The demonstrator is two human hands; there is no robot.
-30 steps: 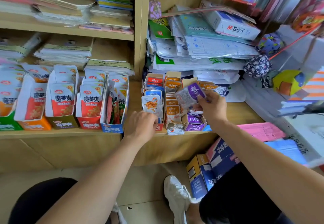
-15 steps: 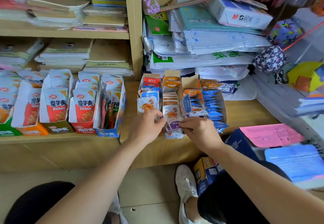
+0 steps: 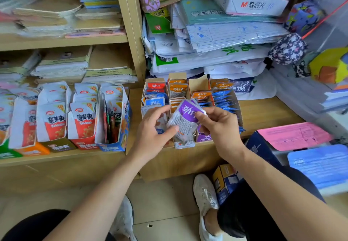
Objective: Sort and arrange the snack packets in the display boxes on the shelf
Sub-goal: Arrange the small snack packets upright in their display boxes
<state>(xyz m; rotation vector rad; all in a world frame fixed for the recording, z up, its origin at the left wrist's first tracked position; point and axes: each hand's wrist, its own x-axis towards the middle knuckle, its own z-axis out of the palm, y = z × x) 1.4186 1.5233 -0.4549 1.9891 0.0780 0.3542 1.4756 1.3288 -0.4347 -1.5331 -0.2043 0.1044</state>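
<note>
The snack packet [image 3: 185,117], silvery with a purple top, is tilted between both hands. The left hand [image 3: 152,133] pinches its lower edge and the right hand [image 3: 220,125] pinches its purple end. Just behind the hands, four narrow display boxes [image 3: 197,84] hold red packets [image 3: 156,85], orange packets [image 3: 178,90] and blue packets [image 3: 223,97]. Left of the left hand, bigger boxes [image 3: 111,147] hold white-and-red packets [image 3: 54,122].

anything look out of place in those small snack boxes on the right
Yes, colours are mixed: an orange packet sits in the purple-fronted box, and other orange packets stand behind the blue packets in the rightmost box.
</note>
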